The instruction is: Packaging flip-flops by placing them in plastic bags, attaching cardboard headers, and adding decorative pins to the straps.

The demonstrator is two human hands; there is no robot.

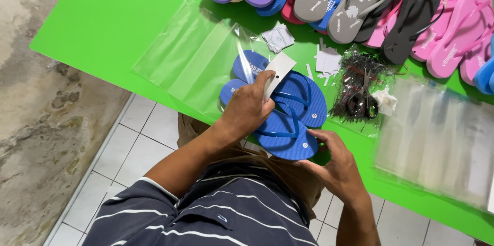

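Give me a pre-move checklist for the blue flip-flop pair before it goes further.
1. Left hand grips white card tag: ok.
2. Right hand supports the blue flip-flops at the heel end: ok.
3. Pair stacked and aligned: not ok, offset.
4. Tag fastened to a strap: cannot tell.
5. Clear plastic bag lies flat beside the pair: ok; mouth open: cannot tell.
6. Scissors clear of both hands: ok.

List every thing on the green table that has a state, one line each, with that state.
Blue sandals: paired, overlapping, held at the table edge.
White card: pinched in the left hand, over the straps.
Right hand: gripping the near sandal's end.
Clear bag: lying flat, its near end over the sandals' far ends.
Scissors: closed, lying on a packet of black ties.
Bag stack: flat, blurred.
Sandal row: overlapping along the far edge.
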